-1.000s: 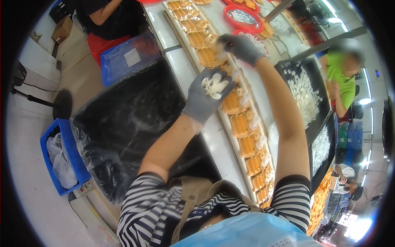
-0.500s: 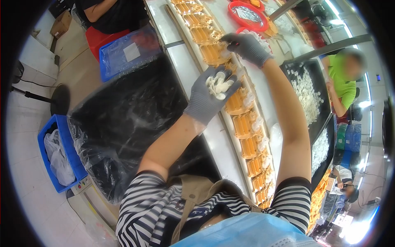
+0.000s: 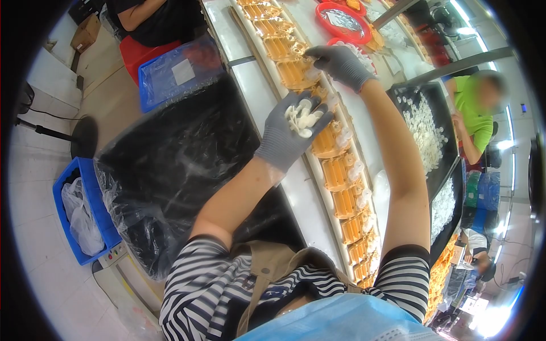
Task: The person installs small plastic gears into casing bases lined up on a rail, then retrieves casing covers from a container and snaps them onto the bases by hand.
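Observation:
My left hand point(image 3: 284, 133), in a grey glove, is turned palm up with its fingers curled around a pile of small white discs point(image 3: 304, 118). It is above the near edge of a long row of orange plastic trays point(image 3: 335, 175) with ribbed slots, which carry clear pieces along one side. Farther along, my right hand point(image 3: 341, 63), gloved in grey as well, reaches over the row. Its fingers are drawn together beside an orange tray point(image 3: 281, 49); what they pinch, if anything, is too small to make out.
A black bin point(image 3: 424, 128) of white discs stands right of my right arm. A red basin point(image 3: 343, 23) sits at the far side. Black plastic sheeting point(image 3: 182, 153) and a blue crate point(image 3: 85, 210) are to the left. A person in a green shirt point(image 3: 475, 111) is at the right.
Both hands keep nearly the same place. The fingers of my right hand have shifted very slightly; the discs stay in my left palm.

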Motion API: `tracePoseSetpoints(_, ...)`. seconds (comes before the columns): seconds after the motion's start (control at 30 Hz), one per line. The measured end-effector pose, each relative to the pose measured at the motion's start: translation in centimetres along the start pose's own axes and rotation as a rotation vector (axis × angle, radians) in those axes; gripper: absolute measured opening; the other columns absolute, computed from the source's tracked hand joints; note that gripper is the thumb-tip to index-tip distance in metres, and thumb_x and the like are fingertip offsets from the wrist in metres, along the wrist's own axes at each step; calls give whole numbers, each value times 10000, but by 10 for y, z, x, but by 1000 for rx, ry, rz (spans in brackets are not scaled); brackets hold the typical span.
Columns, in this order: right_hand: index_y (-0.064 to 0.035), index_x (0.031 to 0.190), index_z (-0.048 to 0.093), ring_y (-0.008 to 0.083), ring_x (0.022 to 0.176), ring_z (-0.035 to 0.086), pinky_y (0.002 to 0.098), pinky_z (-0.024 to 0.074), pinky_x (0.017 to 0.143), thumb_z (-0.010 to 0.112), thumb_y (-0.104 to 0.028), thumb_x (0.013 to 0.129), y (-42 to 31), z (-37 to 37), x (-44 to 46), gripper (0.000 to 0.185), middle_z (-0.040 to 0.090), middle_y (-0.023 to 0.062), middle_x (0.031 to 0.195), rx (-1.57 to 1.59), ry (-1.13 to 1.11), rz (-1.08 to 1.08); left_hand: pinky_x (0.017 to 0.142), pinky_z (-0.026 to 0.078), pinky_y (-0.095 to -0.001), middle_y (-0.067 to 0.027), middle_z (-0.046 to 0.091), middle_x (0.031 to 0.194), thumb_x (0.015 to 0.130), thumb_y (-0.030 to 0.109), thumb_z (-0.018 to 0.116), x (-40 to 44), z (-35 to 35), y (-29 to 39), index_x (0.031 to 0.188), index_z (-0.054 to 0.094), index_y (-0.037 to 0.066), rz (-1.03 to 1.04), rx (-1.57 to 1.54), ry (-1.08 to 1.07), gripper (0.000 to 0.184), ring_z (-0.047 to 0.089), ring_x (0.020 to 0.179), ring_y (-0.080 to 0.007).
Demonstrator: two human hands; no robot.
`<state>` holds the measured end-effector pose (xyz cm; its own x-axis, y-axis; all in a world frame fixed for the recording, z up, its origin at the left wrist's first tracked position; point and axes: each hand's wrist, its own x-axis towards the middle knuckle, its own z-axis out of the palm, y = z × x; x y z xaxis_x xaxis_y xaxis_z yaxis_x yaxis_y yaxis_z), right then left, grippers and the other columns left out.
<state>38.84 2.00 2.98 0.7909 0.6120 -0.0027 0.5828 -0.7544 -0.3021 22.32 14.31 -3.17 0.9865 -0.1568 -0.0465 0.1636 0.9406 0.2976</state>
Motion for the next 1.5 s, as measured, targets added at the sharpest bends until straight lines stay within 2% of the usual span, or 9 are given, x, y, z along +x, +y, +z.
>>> tracePoseSetpoints(0.2,-145,1161,661,140,677,613,284,504,665,575,-105,865,8,5,2,311,667,101,825,7,42,-82,1004,464,-484,-188,527,1094,998,195,399,-1,2,1,1154,483,-34,18,97,2,290,528,1084,-340)
tracePoseSetpoints(0.4,-127,1147,667,146,720,622,278,499,694,621,-134,849,-4,-1,-1,302,680,89,841,90,-21,55,1009,458,-480,-186,525,1098,999,184,392,3,-4,0,1156,483,-31,-28,-26,-8,282,526,1088,-337)
tracePoseSetpoints(0.67,-100,1111,681,227,842,663,326,502,791,674,-330,827,-2,0,2,366,704,112,927,-2,-41,57,994,465,-489,-180,529,1087,993,148,398,-9,17,5,1148,485,-18,72,212,-1,242,534,1075,-346)
tracePoseSetpoints(0.8,-96,1110,677,196,855,662,322,507,783,661,-387,849,-3,4,-7,391,689,116,988,-140,179,-10,1000,449,-520,-188,535,1089,981,194,433,1,4,6,1157,479,-11,-100,-226,35,274,533,1073,-370)
tracePoseSetpoints(0.9,-92,1130,667,193,875,664,309,515,783,654,-343,881,-14,-11,-22,354,683,106,1009,-85,230,-52,1013,422,-553,-207,538,1115,973,236,452,0,9,9,1169,472,-10,-149,-394,123,315,527,1086,-389)
tracePoseSetpoints(1.0,-89,1125,667,171,887,660,287,525,776,649,-204,896,-22,-19,-53,257,683,90,980,316,50,-11,1028,396,-577,-229,523,1169,977,257,445,4,5,9,1216,443,-11,-125,-428,125,359,515,1116,-401)
tracePoseSetpoints(1.03,-86,1081,684,138,882,652,272,533,775,641,-71,878,-23,-20,-63,208,681,78,972,340,32,-86,1033,388,-584,-236,514,1191,980,261,439,5,3,9,1238,430,-12,-120,-450,110,375,511,1127,-404)
tracePoseSetpoints(1.17,-126,972,707,201,843,663,314,539,774,667,-137,837,-39,-22,-101,141,694,51,965,138,133,-337,1048,371,-583,-242,477,1242,991,282,403,4,11,11,1317,359,-12,-107,-443,161,440,477,1178,-406)
tracePoseSetpoints(1.5,-127,981,682,225,909,651,329,535,780,690,-168,807,-31,-12,-114,180,692,31,992,21,170,-377,1036,379,-563,-226,488,1234,993,300,376,4,18,4,1287,396,-11,-165,-379,115,428,474,1195,-369)
